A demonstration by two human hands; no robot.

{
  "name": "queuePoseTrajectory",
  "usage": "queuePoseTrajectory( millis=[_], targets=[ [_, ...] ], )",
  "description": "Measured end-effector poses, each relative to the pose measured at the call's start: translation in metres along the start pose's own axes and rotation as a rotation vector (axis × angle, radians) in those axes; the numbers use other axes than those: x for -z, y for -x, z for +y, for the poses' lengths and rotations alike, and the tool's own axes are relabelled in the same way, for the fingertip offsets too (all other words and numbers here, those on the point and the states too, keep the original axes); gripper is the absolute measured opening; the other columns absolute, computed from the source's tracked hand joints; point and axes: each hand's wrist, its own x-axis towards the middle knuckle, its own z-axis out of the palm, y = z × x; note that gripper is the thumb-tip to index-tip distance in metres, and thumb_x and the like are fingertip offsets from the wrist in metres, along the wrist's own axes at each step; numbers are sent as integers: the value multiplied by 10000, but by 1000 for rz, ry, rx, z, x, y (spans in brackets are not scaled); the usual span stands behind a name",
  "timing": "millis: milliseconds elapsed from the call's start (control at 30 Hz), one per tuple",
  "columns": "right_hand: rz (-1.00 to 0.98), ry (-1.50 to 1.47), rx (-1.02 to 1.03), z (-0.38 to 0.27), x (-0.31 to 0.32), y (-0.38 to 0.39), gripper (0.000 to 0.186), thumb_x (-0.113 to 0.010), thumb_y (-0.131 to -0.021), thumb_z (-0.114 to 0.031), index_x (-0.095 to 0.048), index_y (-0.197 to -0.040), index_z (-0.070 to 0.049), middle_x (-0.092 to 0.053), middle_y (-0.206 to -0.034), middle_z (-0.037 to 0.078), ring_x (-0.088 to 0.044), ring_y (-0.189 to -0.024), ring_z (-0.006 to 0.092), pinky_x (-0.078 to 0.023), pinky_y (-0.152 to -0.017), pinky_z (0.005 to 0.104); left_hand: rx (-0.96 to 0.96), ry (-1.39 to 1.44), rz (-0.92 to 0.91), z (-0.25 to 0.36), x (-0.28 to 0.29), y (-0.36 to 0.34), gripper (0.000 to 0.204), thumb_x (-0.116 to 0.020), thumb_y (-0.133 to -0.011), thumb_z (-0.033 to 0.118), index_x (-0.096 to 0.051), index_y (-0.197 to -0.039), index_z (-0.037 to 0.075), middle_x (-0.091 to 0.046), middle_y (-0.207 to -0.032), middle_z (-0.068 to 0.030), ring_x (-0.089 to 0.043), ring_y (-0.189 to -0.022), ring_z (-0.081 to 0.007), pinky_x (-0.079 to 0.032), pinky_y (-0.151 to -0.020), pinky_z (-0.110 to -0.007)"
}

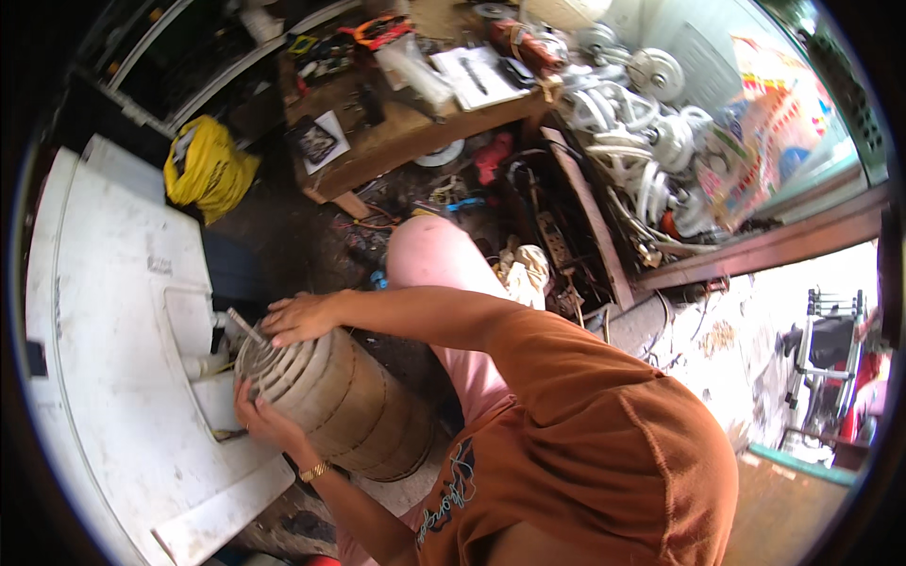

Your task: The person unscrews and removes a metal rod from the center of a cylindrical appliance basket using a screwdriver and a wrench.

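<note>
I observe a tan, banded cylinder (354,406) in front of me, beside a white appliance panel (123,274). My right grip (307,318) lies spread, fingers extended, on its ridged end; my left grip (264,417) curves against that end's edge, and I cannot tell how firmly it holds. Beyond, a worn wooden tabletop (377,158) carries papers (479,77) and assorted tools, crowded toward its rear. White coiled tubes (651,141) are heaped to its right. The dark floor (297,250) is littered near the tabletop; a yellow bag (209,172) stands left.
</note>
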Motion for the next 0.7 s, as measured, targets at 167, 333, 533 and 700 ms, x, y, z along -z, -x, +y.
queuePoseTrajectory(
  millis=[167,333,533,700],
  targets=[
    [37,-25,26,-8,-9,-11,650,-399,-972,-573,-513,-1398,-96,-463,-1459,132,-371,-1383,344,-311,-1082,524,71,7,-40,-7,11,6,414,-374,-975,272,-612,-1145,-22,-583,-1251,-205,-504,-1195,-357,-341,-1053,-463],
    [237,292,-14,-23,-16,-14,413,-569,-864,-422,-708,-1005,-60,-654,-1055,89,-563,-1087,314,-442,-918,491,119,72,-41,2,10,3,425,-356,-955,242,-590,-1165,-44,-558,-1264,-211,-482,-1215,-353,-331,-1064,-467],
    [637,405,4,-44,31,2,136,-693,-718,-214,-697,-794,-101,-653,-905,50,-570,-931,288,-490,-803,442,117,129,-61,-14,8,1,456,-336,-970,272,-576,-1188,-48,-542,-1275,-214,-476,-1221,-345,-337,-1065,-468],
    [1390,191,75,-36,92,99,173,-710,-693,-66,-635,-844,-107,-633,-959,75,-574,-1015,305,-453,-886,411,164,157,-30,-32,9,2,474,-341,-977,296,-560,-1216,-51,-532,-1271,-208,-478,-1211,-342,-339,-1063,-464]
  ],
)
